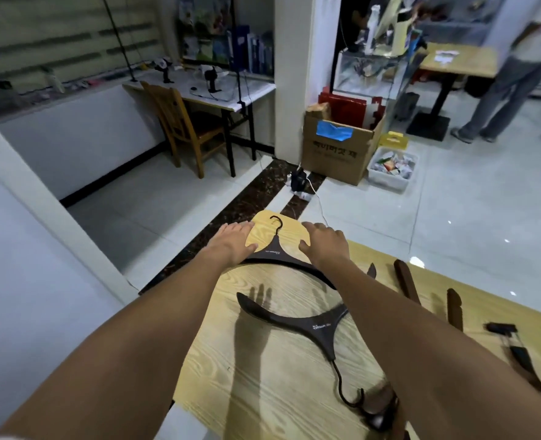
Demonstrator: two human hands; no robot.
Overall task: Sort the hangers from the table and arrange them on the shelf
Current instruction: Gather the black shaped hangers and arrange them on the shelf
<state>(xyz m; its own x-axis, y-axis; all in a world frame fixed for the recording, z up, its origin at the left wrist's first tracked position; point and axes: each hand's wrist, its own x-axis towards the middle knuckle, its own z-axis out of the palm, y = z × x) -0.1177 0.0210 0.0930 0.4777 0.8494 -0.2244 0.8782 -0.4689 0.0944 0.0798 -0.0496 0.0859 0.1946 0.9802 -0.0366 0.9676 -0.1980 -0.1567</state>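
A dark brown hanger (277, 254) lies at the far end of the light wooden table (263, 376), its hook pointing away from me. My left hand (234, 239) rests flat on its left arm and my right hand (324, 244) on its right arm, fingers spread. A second dark hanger (313, 325) lies nearer me with its hook toward the front edge. Further brown hangers (405, 281) lie to the right, partly hidden by my right forearm. No shelf is in view.
Beyond the table end the tiled floor holds a cardboard box (336, 150), a white bin (391, 169) and a power strip with a cable (301, 185). A wooden chair (183, 122) and a desk stand at the back left. A person (517, 68) stands at the far right.
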